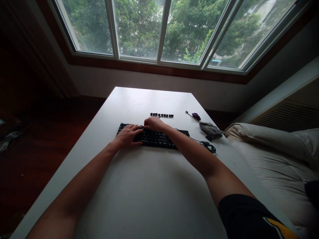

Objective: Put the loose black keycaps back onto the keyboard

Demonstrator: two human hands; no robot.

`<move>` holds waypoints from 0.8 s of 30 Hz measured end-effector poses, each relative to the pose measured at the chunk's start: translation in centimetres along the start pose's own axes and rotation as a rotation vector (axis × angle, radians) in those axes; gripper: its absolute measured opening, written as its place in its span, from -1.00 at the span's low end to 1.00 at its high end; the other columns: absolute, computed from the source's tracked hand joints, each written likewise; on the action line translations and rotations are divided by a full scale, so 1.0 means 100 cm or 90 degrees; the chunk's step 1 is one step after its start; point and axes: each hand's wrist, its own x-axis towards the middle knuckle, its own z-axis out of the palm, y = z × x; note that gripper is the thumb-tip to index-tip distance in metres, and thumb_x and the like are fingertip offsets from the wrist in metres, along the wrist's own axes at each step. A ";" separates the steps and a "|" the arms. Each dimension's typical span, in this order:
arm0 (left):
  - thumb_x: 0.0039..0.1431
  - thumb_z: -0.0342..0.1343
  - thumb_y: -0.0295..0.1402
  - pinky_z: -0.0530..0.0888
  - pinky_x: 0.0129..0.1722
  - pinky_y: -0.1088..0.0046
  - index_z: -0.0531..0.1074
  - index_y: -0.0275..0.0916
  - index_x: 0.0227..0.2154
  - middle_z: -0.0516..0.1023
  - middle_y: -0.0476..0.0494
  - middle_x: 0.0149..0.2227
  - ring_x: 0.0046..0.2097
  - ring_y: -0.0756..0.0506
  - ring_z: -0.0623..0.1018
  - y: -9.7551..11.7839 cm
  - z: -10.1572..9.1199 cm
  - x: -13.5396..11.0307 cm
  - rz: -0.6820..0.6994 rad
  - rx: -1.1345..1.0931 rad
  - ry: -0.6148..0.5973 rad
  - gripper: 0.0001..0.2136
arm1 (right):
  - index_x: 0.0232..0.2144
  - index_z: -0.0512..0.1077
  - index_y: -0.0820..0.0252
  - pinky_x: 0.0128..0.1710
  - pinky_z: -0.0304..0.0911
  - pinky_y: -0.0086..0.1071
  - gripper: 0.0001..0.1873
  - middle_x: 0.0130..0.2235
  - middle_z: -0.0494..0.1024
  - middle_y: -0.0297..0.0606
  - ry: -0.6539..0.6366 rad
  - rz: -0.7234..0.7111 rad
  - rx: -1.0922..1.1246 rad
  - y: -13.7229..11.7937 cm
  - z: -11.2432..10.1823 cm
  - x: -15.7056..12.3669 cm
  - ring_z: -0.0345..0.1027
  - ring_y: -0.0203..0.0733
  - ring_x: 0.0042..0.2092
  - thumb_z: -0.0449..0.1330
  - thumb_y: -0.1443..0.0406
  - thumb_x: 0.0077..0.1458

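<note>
A black keyboard lies across the middle of a white table. My left hand rests flat on the keyboard's left part, fingers spread. My right hand sits at the keyboard's far edge near the middle, fingers curled down onto the top row; what they grip, if anything, is hidden. A short row of loose black keycaps lies on the table just beyond the keyboard.
A purple-tipped tool and a grey cloth lie at the right of the table, with the keyboard's coiled cable near them. A bed with pale bedding adjoins the table's right edge. Windows are behind.
</note>
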 end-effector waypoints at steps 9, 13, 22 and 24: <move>0.19 0.26 -0.01 0.33 0.27 -0.07 0.44 -0.12 0.23 0.42 -0.28 0.29 0.23 -0.39 0.43 0.002 0.000 0.000 0.040 0.063 0.028 -0.41 | -0.04 0.60 0.08 -0.21 0.10 -0.53 -0.74 -0.09 0.57 -0.24 0.002 -0.001 -0.059 -0.003 0.003 0.003 0.42 -0.23 -0.07 0.27 0.15 0.27; 0.20 0.25 0.01 0.33 0.26 -0.06 0.44 -0.12 0.23 0.42 -0.28 0.28 0.24 -0.39 0.43 0.001 0.001 -0.001 0.039 0.070 0.034 -0.41 | -0.05 0.60 0.08 -0.22 0.10 -0.53 -0.76 -0.08 0.57 -0.24 -0.020 -0.009 -0.069 -0.009 -0.001 0.004 0.41 -0.22 -0.06 0.27 0.18 0.27; 0.19 0.26 0.01 0.35 0.25 -0.07 0.45 -0.13 0.22 0.44 -0.29 0.27 0.23 -0.38 0.43 0.002 0.004 -0.001 0.037 0.074 0.047 -0.42 | -0.09 0.61 0.15 -0.20 0.13 -0.56 -0.73 -0.15 0.58 -0.25 -0.042 -0.044 0.022 0.010 -0.004 0.015 0.39 -0.32 -0.16 0.23 0.12 0.34; 0.18 0.27 0.00 0.35 0.25 -0.07 0.45 -0.12 0.22 0.43 -0.29 0.27 0.23 -0.38 0.44 0.002 0.004 -0.001 0.037 0.070 0.051 -0.41 | -0.06 0.59 0.16 -0.18 0.16 -0.53 -0.71 -0.12 0.57 -0.24 0.034 0.011 0.038 0.024 -0.002 0.019 0.38 -0.31 -0.15 0.17 0.14 0.40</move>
